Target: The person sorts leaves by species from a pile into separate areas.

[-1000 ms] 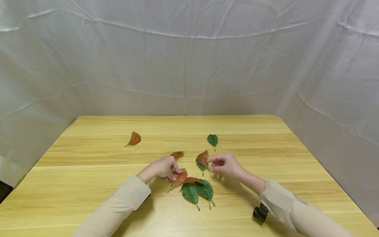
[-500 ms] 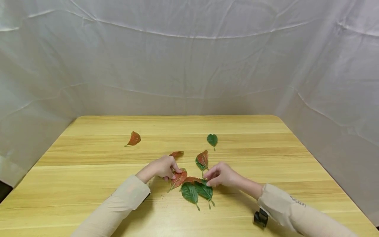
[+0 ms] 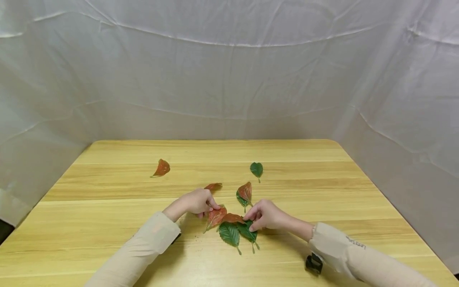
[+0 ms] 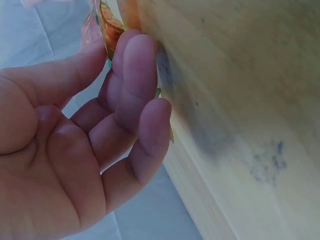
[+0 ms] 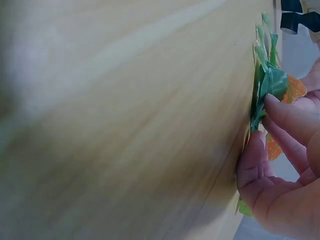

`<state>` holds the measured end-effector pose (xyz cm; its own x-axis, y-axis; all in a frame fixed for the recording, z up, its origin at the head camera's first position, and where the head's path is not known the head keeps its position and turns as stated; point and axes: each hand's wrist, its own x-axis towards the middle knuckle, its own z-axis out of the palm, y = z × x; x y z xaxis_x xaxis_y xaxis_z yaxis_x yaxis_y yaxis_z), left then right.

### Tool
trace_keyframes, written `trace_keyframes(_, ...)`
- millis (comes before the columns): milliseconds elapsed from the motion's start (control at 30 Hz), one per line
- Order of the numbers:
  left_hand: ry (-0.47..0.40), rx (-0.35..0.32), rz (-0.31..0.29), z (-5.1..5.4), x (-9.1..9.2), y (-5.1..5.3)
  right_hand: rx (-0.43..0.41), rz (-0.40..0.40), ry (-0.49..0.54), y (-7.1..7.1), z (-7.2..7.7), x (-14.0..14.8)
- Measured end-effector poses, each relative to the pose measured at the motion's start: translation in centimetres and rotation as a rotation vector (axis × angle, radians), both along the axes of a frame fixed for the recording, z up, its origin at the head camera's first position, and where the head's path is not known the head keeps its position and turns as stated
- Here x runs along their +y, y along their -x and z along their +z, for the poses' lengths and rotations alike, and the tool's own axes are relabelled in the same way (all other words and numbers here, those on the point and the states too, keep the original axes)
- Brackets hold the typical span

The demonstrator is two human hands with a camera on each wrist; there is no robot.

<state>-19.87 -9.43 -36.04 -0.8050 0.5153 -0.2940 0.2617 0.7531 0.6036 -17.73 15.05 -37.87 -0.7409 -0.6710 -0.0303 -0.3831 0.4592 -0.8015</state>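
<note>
In the head view, my left hand (image 3: 196,201) pinches the upper edge of a red artificial leaf (image 3: 216,217), which lies at the left of a small overlapping cluster. Beside it is a second, curled red leaf (image 3: 232,218). Two green leaves fan out below, one (image 3: 228,234) left of the other. My right hand (image 3: 269,215) holds the upper part of the right-hand green leaf (image 3: 246,232) between thumb and fingers; the right wrist view shows the thumb on that green leaf (image 5: 274,82). An orange-red leaf (image 4: 111,32) appears by the left thumb and fingertips in the left wrist view.
Behind the hands, a red leaf (image 3: 245,191) overlaps a green one (image 3: 241,200). Another red leaf (image 3: 214,186) lies just beyond the left hand. Farther back are a red leaf (image 3: 161,168) and a green leaf (image 3: 256,169). Pale cloth walls (image 3: 229,79) surround the wooden table (image 3: 107,223).
My right hand has come down and slightly left, from beside the red-and-green leaf pair to the green leaf in the cluster, and has taken hold of it. My left hand has hardly moved.
</note>
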Motion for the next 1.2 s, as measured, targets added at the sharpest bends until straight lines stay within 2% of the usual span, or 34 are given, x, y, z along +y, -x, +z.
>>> trace_keyframes(167,-0.014,0.003,0.001,0.1,-0.1,-0.1,0.011,-0.003,-0.02,0.1,-0.1,-0.2)
trace_keyframes(300,-0.035,0.011,-0.016,0.4,-0.2,-0.1,0.012,0.023,0.005,0.2,-0.4,-0.1)
trace_keyframes(333,-0.041,0.014,-0.023,0.4,-0.3,-0.1,0.033,0.051,0.018,0.7,-1.2,0.1)
trace_keyframes(433,-0.051,0.043,-0.05,0.6,-0.5,0.0,0.044,0.077,0.031,0.7,-1.1,0.2)
trace_keyframes(500,-0.061,0.065,-0.054,0.7,-0.5,0.1,0.037,0.067,0.018,0.7,-1.0,0.1)
trace_keyframes(533,-0.066,0.073,-0.049,0.8,-0.5,0.2,0.034,0.059,0.009,0.6,-1.0,0.1)
trace_keyframes(567,-0.07,0.086,-0.044,0.9,-0.5,0.3,0.007,0.031,-0.005,0.2,-0.2,-0.2)
trace_keyframes(767,-0.06,0.131,-0.003,1.8,0.0,0.9,-0.01,-0.012,-0.049,0.0,-0.1,-0.5)
trace_keyframes(900,-0.077,0.119,0.022,2.5,0.4,1.2,0.012,-0.001,-0.054,0.1,-0.2,-0.4)
trace_keyframes(1000,-0.098,0.129,0.005,2.7,0.6,1.4,0.021,0.009,-0.052,0.2,-0.3,-0.4)
trace_keyframes(1200,-0.154,0.248,-0.097,2.6,1.0,2.3,-0.002,0.002,-0.049,0.3,-0.4,-0.4)
